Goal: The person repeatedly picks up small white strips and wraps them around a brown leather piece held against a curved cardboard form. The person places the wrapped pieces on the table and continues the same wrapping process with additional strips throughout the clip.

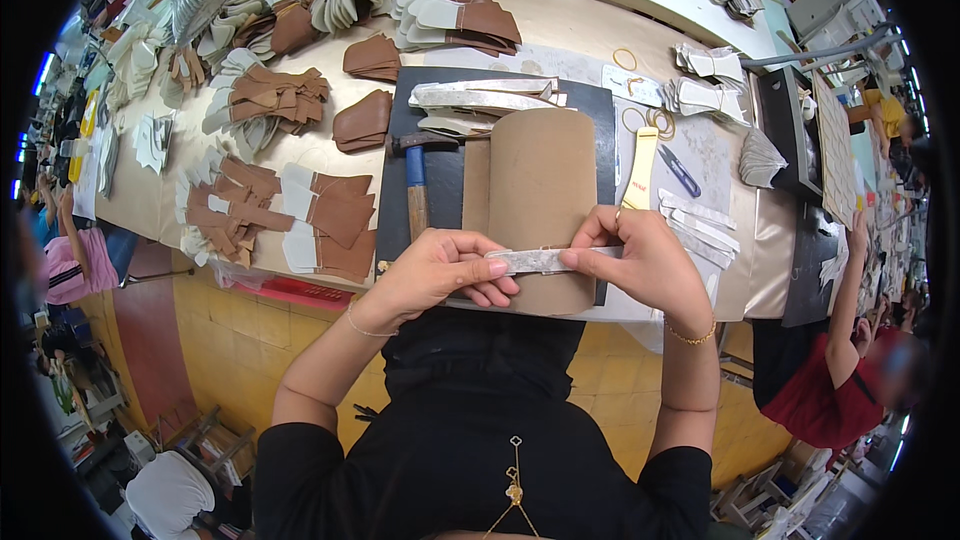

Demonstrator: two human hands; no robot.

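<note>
My left hand (437, 271) and my right hand (646, 256) pinch the two ends of a narrow pale strip (541, 260) and hold it level near the front edge of the bench. Just behind the strip lies a tan curved piece of leather (538, 190) on a dark cutting mat (440, 180). A hammer with a blue and wood handle (414, 180) rests on the mat to the left. More pale strips (480, 97) lie at the far end of the mat.
Stacks of brown and white cut leather pieces (300, 215) cover the bench at left. A yellow tool (640, 172), a blue pen-like tool (679, 171), rubber bands (650, 120) and white strips (697, 220) lie at right. A person in red (835, 380) sits at right.
</note>
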